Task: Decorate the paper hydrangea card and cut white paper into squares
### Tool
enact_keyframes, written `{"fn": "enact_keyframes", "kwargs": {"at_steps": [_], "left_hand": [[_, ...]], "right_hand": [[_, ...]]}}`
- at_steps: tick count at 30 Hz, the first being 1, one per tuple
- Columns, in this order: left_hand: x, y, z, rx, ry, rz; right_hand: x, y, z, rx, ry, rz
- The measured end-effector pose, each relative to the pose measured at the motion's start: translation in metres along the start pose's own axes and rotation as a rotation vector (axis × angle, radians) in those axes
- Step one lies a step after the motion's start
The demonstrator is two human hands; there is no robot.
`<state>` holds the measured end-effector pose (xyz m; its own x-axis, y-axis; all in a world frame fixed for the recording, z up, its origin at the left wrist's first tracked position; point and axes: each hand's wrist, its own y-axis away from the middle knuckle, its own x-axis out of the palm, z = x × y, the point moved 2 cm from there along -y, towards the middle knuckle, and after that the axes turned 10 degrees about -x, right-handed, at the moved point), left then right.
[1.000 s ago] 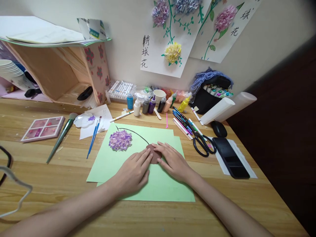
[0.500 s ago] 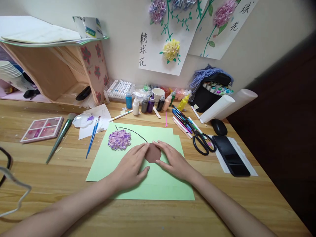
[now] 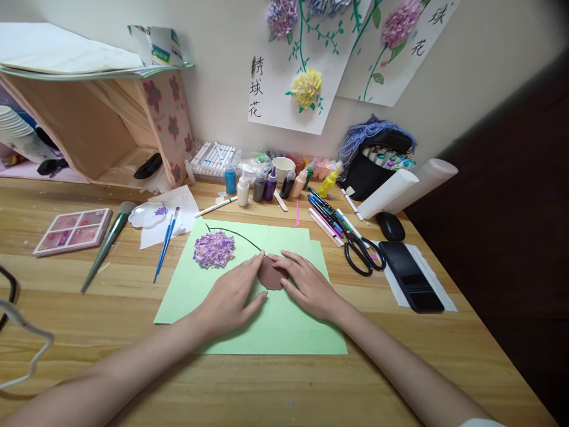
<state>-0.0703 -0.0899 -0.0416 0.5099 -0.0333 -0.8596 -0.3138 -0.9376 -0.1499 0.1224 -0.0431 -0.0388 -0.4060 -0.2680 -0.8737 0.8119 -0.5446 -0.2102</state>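
Note:
A roundish brown paper piece (image 3: pixel 272 276) lies on overlapping light green sheets (image 3: pixel 249 338). My left hand (image 3: pixel 235 293) rests with fingers stretched out, its fingertips touching the piece's left edge and its thumb apart on the green paper. From the other side, my right hand (image 3: pixel 309 287) lies over the piece's right edge, fingers extended and thumb spread. Left of my hands sits a purple crinkled-paper flower (image 3: pixel 214 249). A thin dark curved line (image 3: pixel 240 235) runs from above the flower to the brown piece.
Scissors (image 3: pixel 362 252) and several pens (image 3: pixel 326 213) lie to the right, near a black phone (image 3: pixel 412 276) and a mouse (image 3: pixel 391 226). Paint bottles (image 3: pixel 269 187) line the back. On the left are a large brush (image 3: pixel 106 246), thin blue brushes (image 3: pixel 166 246) and a palette box (image 3: pixel 73 231).
My right hand has shifted slightly left, and its fingers now cover more of the brown piece's right side. My left hand stays nearly still. The whole view has moved a little.

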Motion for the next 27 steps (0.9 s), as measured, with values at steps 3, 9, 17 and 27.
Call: {"fn": "enact_keyframes", "kwargs": {"at_steps": [3, 9, 17, 27], "left_hand": [[-0.001, 0.0, -0.001, 0.015, -0.034, 0.048], [0.003, 0.008, -0.013, 0.053, -0.083, 0.127], [0.012, 0.014, -0.018, -0.013, -0.053, 0.128], [0.01, 0.002, -0.014, -0.048, -0.063, 0.072]], "right_hand": [[0.0, -0.001, 0.001, 0.013, 0.01, -0.009], [-0.001, 0.001, 0.002, -0.017, 0.025, -0.015], [-0.001, 0.008, -0.005, 0.05, 0.016, -0.123], [-0.007, -0.001, -0.028, -0.038, 0.041, -0.134]]}}
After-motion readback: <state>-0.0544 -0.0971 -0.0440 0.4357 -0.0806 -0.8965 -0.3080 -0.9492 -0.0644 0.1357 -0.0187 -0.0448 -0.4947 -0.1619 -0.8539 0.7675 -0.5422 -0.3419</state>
